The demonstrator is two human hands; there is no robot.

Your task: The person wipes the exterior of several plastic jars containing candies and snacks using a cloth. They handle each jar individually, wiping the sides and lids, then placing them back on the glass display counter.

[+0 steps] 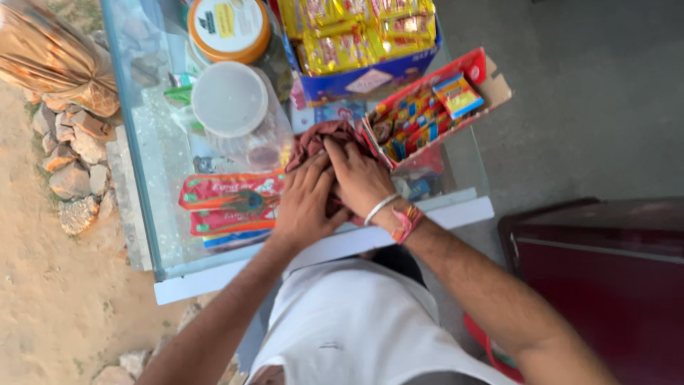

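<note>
the glass tabletop [160,214] fills the upper middle of the view, with a white rim along its near edge and packets showing under the pane. at about 4 o'clock from it stands a dark red cabinet [605,285], well apart. sandy ground with a heap of stones [71,164] lies at 9 o'clock, and a shiny tan sack [50,53] sits at 10 o'clock.

on the tabletop, at 12 o'clock, a blue box of yellow packets [356,43] stands open. just beside it at 2 o'clock a red cardboard tray of small bright sweets [427,114] lies tilted. at 11 o'clock a clear jar with a white lid [229,100] stands next to a jar with an orange-rimmed lid [229,28]. red flat packets [228,207] lie at 8 o'clock from the centre, near the hands.

in the centre a dark maroon cloth [320,139] lies bunched on the glass, touching the corner of the red tray. the left hand [306,203] lies flat over the near part of the cloth, fingers spread and pressing down, not clenched. the right hand [360,178] lies just beside it at 2 o'clock, fingers curled into the cloth and gripping it; the two hands touch. a silver bangle [381,208] and a red-orange thread band [406,221] circle the right wrist.
</note>
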